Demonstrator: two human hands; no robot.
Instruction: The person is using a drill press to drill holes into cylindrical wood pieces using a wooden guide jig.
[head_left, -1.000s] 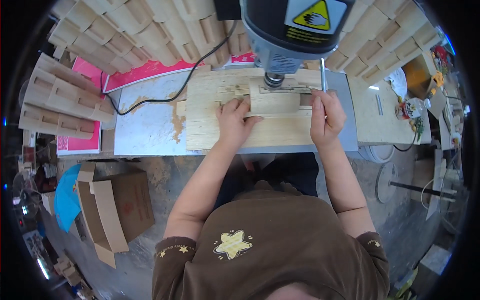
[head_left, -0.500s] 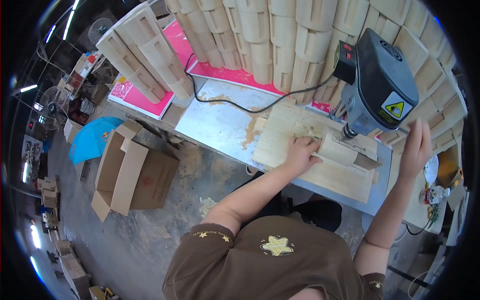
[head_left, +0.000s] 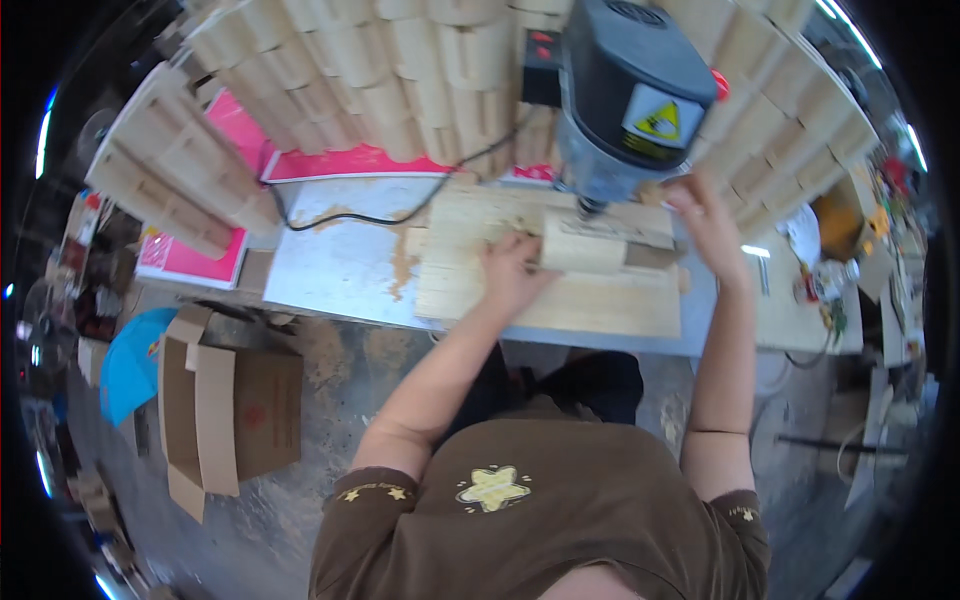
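A pale, rounded wooden piece lies on its side on a flat wooden board, under the chuck of a grey drill press. My left hand grips the left end of this piece, with the thumb along its near side. Beside the drill press's lower right side is my right hand, raised above the bench. Its fingers are bent and blurred, and whether they hold anything I cannot make out. A narrow wooden block extends from the right end of the rounded piece.
Stacked rounded wooden pieces line the back of the bench. A black cable loops across the bench top. On the floor at left stand an opened cardboard box and a blue umbrella. A plastic bottle stands at right.
The view has swung, shifting the bench leftward in the picture. My right hand has come in closer to the drill press and its fingers have bent. My left hand stays at the wooden piece.
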